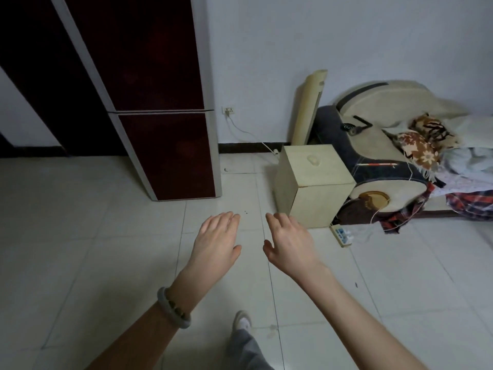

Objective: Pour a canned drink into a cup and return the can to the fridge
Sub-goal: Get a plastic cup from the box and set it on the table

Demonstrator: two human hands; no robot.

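Note:
A tall dark-red fridge (162, 102) with grey edges stands at the upper left, both of its doors closed. My left hand (217, 236) and my right hand (289, 241) are stretched out side by side over the white tiled floor, palms down, fingers straight and holding nothing. Both hands are in front of the fridge's lower door and well short of it. A grey bangle sits on my left wrist. No can or cup is in view.
A pale wooden box (314, 182) stands on the floor right of the fridge. Behind it are a cluttered sofa (386, 145) and a leaning board (309, 108). A power strip (342, 234) and cables lie by the box. My foot (241, 320) shows below.

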